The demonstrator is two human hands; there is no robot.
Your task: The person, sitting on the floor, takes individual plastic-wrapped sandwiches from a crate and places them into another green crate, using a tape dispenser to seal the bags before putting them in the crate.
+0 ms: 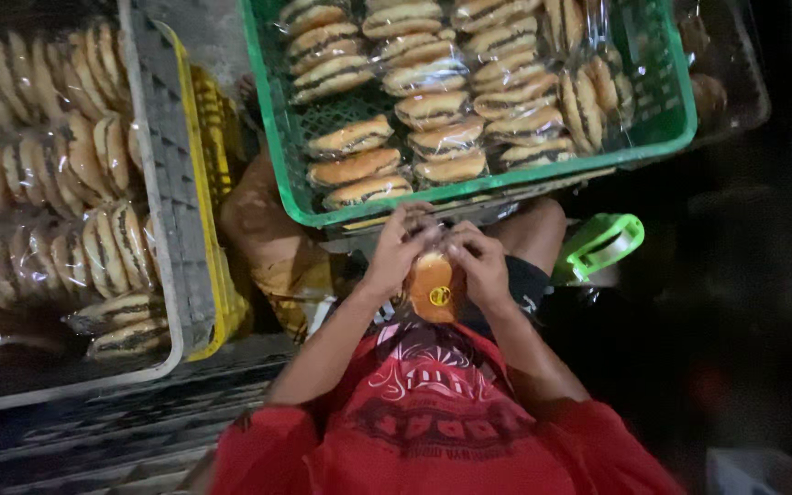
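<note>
A wrapped bun (434, 286) with a small round yellow sticker is held over my lap in clear plastic. My left hand (399, 247) grips its left side and top, fingers pinched at the wrapper's upper end. My right hand (481, 263) grips the right side, fingers meeting the left hand's at the same end. Just beyond my hands stands a green crate (291, 188) holding several bagged filled buns (433, 110) in rows.
A grey crate (169, 229) at the left holds more bagged buns, with a yellow crate (213, 183) beside it. A green tape dispenser (602, 246) lies right of my knee. A dark tray with buns (717, 82) sits at the far right. Wooden slats lie below left.
</note>
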